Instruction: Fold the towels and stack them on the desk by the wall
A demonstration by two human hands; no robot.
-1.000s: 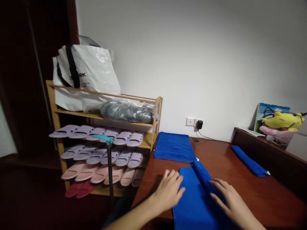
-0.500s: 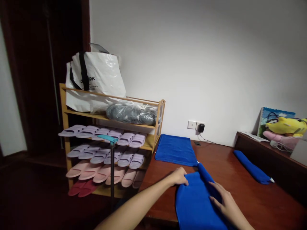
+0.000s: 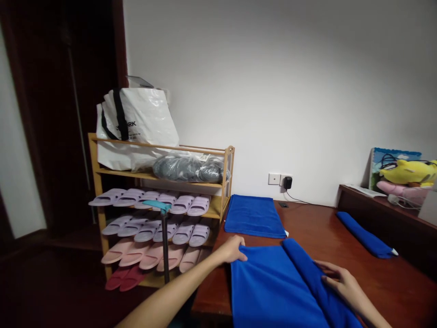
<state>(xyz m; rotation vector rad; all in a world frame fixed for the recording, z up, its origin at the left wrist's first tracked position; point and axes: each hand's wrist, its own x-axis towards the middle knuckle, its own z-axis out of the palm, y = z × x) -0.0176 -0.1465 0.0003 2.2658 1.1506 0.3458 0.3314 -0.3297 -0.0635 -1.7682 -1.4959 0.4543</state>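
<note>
A blue cloth (image 3: 269, 282) with a soft, towel-like look lies at the near edge of the brown desk, its right side rolled or folded into a thick strip (image 3: 307, 269). My left hand (image 3: 235, 249) pinches the far left corner between thumb and fingers. On the right, my right hand (image 3: 341, 282) rests its fingertips against the outer side of the strip, thumb and fingers apart. Behind them a second blue cloth (image 3: 254, 216) lies folded flat, a white tag at its corner. Another blue cloth (image 3: 365, 234), long and narrow, lies at the right.
A wooden rack (image 3: 227, 182) holds rows of slippers (image 3: 184, 204) and a white bag (image 3: 146, 114). A pole with a teal top (image 3: 164, 237) stands before it. A black plug (image 3: 287, 182) trails a cable along the wall. A raised shelf (image 3: 385, 205) carries a yellow plush toy (image 3: 409, 172).
My left hand has moved left with the cloth's corner, spreading the flat part wider. My right hand has shifted right along with the strip's near part. The view has tilted slightly.
</note>
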